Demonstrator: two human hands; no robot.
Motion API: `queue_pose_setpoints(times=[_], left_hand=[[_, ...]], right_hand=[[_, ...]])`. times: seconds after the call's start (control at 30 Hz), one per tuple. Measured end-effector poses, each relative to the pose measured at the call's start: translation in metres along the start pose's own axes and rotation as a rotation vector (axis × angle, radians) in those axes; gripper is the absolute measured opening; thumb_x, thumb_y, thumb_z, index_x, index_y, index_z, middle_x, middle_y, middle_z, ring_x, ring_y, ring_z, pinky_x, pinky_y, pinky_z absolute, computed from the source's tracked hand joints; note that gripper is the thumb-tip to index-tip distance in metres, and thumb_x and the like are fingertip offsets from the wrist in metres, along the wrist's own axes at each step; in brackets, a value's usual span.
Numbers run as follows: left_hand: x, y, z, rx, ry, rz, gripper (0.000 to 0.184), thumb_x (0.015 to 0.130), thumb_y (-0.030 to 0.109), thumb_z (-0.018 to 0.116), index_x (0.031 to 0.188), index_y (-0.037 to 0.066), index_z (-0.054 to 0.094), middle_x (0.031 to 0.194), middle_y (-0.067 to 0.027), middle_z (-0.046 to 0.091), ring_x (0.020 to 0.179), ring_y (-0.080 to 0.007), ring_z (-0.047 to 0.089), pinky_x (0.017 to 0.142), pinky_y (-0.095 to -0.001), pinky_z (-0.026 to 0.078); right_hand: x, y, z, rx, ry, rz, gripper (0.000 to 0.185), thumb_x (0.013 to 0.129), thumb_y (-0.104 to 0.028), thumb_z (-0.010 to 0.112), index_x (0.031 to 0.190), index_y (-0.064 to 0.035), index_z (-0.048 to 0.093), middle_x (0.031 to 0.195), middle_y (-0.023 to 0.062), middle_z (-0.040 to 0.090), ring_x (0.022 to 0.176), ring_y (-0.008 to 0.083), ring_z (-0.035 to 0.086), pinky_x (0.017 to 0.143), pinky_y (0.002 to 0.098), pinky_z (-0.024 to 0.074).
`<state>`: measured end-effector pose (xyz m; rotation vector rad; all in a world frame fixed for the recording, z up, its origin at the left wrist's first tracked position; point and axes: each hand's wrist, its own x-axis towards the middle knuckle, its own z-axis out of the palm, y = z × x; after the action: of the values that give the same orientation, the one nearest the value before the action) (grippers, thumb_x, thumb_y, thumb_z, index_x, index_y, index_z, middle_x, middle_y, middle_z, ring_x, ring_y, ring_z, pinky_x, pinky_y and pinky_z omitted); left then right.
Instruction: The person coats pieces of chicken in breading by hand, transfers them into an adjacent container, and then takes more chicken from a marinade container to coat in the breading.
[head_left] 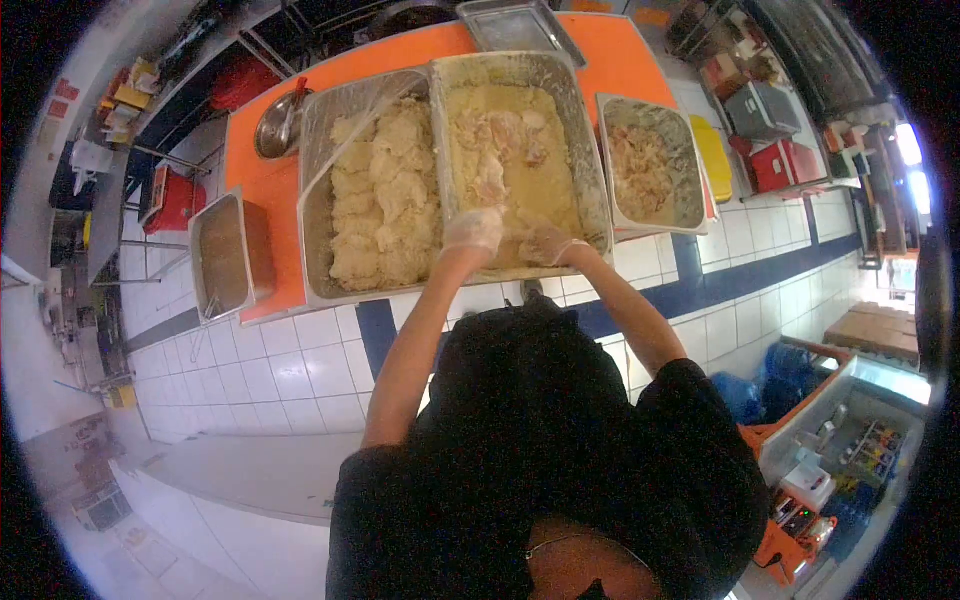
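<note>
My left hand [474, 230], in a clear plastic glove, is at the near left of a deep metal pan [600, 215] of pale flour-like breading [560, 190]. Its fingers are curled together, and whatever they hold is hidden. Just beyond them lies a chicken piece [489, 185], among more pieces partly dusted with breading. My right hand [548, 243], gloved too, reaches into the breading at the near side. Its fingers look stretched out, with their tips partly covered. Left of this pan, another metal pan [315, 215] holds rows of coated chicken pieces [390, 190].
On the right stands a smaller pan [655, 222] of chicken pieces. A deep narrow container [258, 250] and a metal bowl [278, 128] are at the left of the orange table [405, 48]. A flat tray [520, 28] lies behind. White tiled floor [290, 375] surrounds the table.
</note>
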<state>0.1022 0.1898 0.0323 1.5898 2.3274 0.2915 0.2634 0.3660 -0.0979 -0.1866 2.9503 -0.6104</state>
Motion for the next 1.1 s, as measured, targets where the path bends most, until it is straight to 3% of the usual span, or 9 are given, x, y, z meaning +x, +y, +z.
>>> queue_pose_setpoints(times=[0.07,0.13,0.27,0.37,0.43,0.67,0.8,1.0,1.1], left_hand=[[0.033,0.004,0.029,-0.032,0.007,0.097,0.022,0.089,0.015,0.052,0.101,0.009,0.070,0.098,-0.0194,0.072,0.095,-0.0370,0.070,0.080,-0.0490,0.056],[0.064,0.002,0.060,-0.039,-0.035,0.088,0.022,0.089,0.015,0.053,0.100,0.009,0.071,0.099,-0.0191,0.072,0.094,-0.0370,0.070,0.079,-0.0492,0.056],[0.094,-0.003,0.096,-0.003,-0.075,0.095,0.021,0.089,0.015,0.053,0.092,0.010,0.073,0.096,-0.0174,0.073,0.091,-0.0373,0.070,0.081,-0.0492,0.055],[0.103,-0.022,0.133,-0.145,0.084,0.077,0.020,0.087,0.017,0.055,0.083,0.011,0.074,0.090,-0.0159,0.073,0.088,-0.0367,0.069,0.084,-0.0478,0.054],[0.105,-0.035,0.152,-0.030,0.058,0.148,0.019,0.086,0.017,0.056,0.083,0.011,0.074,0.088,-0.0155,0.072,0.087,-0.0362,0.069,0.085,-0.0477,0.053],[0.089,-0.023,0.151,-0.196,0.006,0.060,0.017,0.084,0.017,0.058,0.089,0.010,0.073,0.091,-0.0162,0.071,0.089,-0.0368,0.068,0.082,-0.0483,0.053],[0.088,-0.020,0.146,-0.038,-0.061,-0.050,0.017,0.084,0.017,0.059,0.090,0.010,0.073,0.093,-0.0173,0.071,0.089,-0.0380,0.067,0.078,-0.0478,0.054],[0.054,0.000,0.043,-0.141,-0.168,-0.396,0.030,0.089,0.017,0.056,0.116,0.009,0.068,0.110,-0.0187,0.070,0.103,-0.0363,0.066,0.088,-0.0458,0.053],[0.026,-0.032,0.048,0.017,-0.015,0.178,0.032,0.096,0.013,0.054,0.125,0.006,0.066,0.117,-0.0195,0.069,0.105,-0.0315,0.065,0.094,-0.0400,0.051]], right_hand=[[-0.002,-0.003,-0.007,-0.188,0.065,-0.131,0.050,0.090,-0.036,0.058,0.139,-0.0234,0.055,0.139,0.0182,0.052,0.133,0.0401,0.046,0.108,0.0489,0.0407],[0.003,-0.014,-0.022,0.096,-0.257,0.345,0.051,0.090,-0.040,0.060,0.138,-0.0217,0.056,0.136,0.0201,0.055,0.130,0.0406,0.049,0.107,0.0511,0.0408],[0.001,-0.024,-0.056,0.084,-0.447,0.245,0.057,0.089,-0.044,0.062,0.140,-0.0209,0.054,0.133,0.0212,0.058,0.128,0.0417,0.050,0.105,0.0552,0.0408],[-0.015,-0.028,-0.062,0.132,-0.277,0.269,0.053,0.091,-0.040,0.060,0.139,-0.0198,0.054,0.132,0.0209,0.057,0.127,0.0403,0.051,0.102,0.0575,0.0416],[-0.020,-0.022,-0.042,0.103,0.266,0.109,0.050,0.089,-0.035,0.059,0.134,-0.0130,0.056,0.110,0.0256,0.064,0.110,0.0427,0.060,0.100,0.0504,0.0460],[-0.057,-0.037,-0.100,0.517,-0.184,0.301,0.045,0.097,-0.026,0.051,0.134,-0.0008,0.053,0.117,0.0312,0.061,0.108,0.0466,0.060,0.101,0.0481,0.0466],[-0.128,-0.048,-0.166,0.724,-0.048,0.331,0.043,0.097,-0.021,0.061,0.135,-0.0008,0.055,0.136,0.0240,0.057,0.126,0.0424,0.053,0.110,0.0413,0.0418],[-0.136,-0.018,-0.213,0.992,-0.011,0.649,0.040,0.092,-0.012,0.068,0.131,-0.0043,0.061,0.123,0.0157,0.067,0.109,0.0211,0.067,0.093,0.0368,0.0537],[-0.072,-0.017,-0.210,0.898,0.189,0.472,0.042,0.090,-0.012,0.067,0.131,-0.0078,0.062,0.122,0.0156,0.068,0.110,0.0269,0.067,0.091,0.0396,0.0532]])
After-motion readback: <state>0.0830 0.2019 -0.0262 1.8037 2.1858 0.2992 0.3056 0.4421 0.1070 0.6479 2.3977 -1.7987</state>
